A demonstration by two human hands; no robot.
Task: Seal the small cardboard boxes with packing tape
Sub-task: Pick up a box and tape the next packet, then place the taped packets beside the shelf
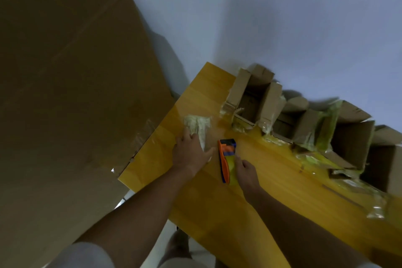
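Tape dispenser (227,160) lying on the wooden table (272,183), between both hands. Left hand (191,154) spread flat, fingers straight, pressing a crumpled wad of used tape (198,125). Right hand (244,169) at the dispenser's near side, fingers loosely curled; firm grip or mere touch: cannot tell. Small cardboard boxes (309,119) along the far edge, flaps open, unsealed. Probable risk: loose tape sticking to fingers or table, fouling the next strip.
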